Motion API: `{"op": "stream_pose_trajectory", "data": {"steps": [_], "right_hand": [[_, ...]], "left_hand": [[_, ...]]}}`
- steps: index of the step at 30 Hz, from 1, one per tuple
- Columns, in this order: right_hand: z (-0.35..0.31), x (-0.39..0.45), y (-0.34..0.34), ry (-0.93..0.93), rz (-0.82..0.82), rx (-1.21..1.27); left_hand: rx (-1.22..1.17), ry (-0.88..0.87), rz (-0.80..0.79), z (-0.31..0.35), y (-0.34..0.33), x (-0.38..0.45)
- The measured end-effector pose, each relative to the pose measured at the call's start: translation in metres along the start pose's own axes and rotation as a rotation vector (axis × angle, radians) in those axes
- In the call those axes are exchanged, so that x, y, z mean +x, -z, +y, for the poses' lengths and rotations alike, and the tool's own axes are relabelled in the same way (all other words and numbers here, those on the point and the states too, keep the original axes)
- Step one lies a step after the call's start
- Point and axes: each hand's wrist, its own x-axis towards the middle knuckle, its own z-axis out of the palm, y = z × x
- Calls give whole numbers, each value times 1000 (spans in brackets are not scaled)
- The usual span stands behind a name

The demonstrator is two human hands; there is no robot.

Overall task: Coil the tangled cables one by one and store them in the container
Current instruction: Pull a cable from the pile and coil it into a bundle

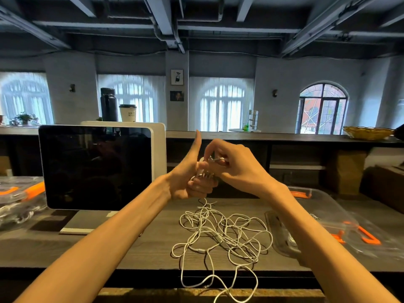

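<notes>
Head view: two hands wind a white cable.
The left hand [190,182] grips the small coil [204,172]; the right hand [231,165] pinches its end above the tangled cables [220,235] on the table [140,248].

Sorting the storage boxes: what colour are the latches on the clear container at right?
Orange latches on the clear container, shown only in the head view.

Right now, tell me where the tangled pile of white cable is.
In the head view, the tangled white cable lies on the wooden table, centre-right, between the forearms, left of the clear container; a strand runs up to the hands.
</notes>
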Motion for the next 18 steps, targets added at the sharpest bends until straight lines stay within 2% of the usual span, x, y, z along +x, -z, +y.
{"op": "stream_pose_trajectory", "data": {"steps": [2,4,7,10,14,16,18], "right_hand": [[2,-1,3,3,-31,10],[4,-1,5,37,-90,-46],[3,-2,7,45,-126,-108],[2,-2,9,27,-137,-188],[2,-2,13,-12,-240,-260],[1,-1,14,-28,-284,-245],[1,0,16,-17,-295,-224]], "left_hand": [[-17,31,-121,1,-3,-5],[74,51,-182,3,-3,-12],[332,66,-92,3,-4,-15],[369,116,53,4,-12,-12],[524,157,70,2,-13,-9],[665,174,87,1,-15,-9],[702,175,66,0,-19,-8]]}}
